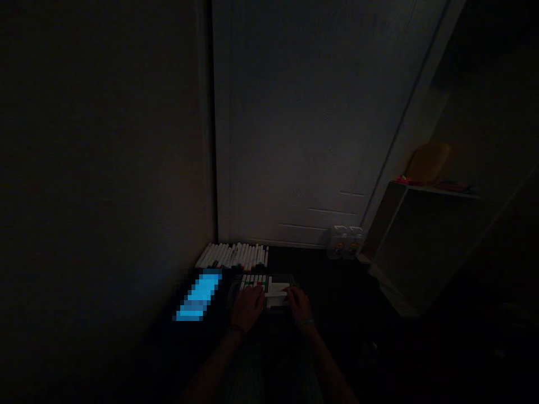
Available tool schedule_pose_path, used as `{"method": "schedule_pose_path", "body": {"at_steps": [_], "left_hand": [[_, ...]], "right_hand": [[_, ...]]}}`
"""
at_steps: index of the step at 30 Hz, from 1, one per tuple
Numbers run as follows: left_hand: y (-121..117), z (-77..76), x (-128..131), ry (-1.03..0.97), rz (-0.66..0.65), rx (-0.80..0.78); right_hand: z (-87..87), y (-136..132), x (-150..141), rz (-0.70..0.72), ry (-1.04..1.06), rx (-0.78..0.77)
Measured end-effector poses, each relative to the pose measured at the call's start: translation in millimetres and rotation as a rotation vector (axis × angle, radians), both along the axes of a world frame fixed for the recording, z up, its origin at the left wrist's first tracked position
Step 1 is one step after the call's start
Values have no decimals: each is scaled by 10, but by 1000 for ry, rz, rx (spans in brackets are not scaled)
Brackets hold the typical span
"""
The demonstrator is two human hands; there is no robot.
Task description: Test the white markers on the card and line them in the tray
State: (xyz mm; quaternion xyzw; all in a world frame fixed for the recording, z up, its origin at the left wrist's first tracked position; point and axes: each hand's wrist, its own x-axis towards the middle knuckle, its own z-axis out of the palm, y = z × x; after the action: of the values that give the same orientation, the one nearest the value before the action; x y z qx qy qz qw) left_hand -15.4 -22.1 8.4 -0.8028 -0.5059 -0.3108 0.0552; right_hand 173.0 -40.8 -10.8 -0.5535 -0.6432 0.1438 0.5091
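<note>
In dim light a white marker (275,294) lies crosswise between my hands, over a dark open case (290,276). My left hand (247,307) is closed at the marker's left end, its fingertips partly hidden. At the right end, the fingers of my right hand (298,304) pinch the marker. Several upright white markers (252,280) with coloured bands stand in the case's left part, just beyond my left hand. More white pieces (278,285) fill the right part under the held marker; their exact kind is too dark to tell.
A row of several white markers (236,256) lies at the back left by the wall. A pixelated bright blue screen (199,296) is left of the case. Two pale jugs (345,242) stand at the back right, beside a shelf unit (438,192) with an orange object on top.
</note>
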Motion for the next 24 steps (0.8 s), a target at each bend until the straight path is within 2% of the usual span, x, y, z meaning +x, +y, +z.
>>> {"method": "schedule_pose_path", "body": {"at_steps": [13,24], "left_hand": [[-12,20,1,-21,-39,20],[-3,14,-16,-13,-60,22]], "right_hand": [[-22,0,11,-30,-154,-26],[-10,-22,5,-41,-164,-21]]}}
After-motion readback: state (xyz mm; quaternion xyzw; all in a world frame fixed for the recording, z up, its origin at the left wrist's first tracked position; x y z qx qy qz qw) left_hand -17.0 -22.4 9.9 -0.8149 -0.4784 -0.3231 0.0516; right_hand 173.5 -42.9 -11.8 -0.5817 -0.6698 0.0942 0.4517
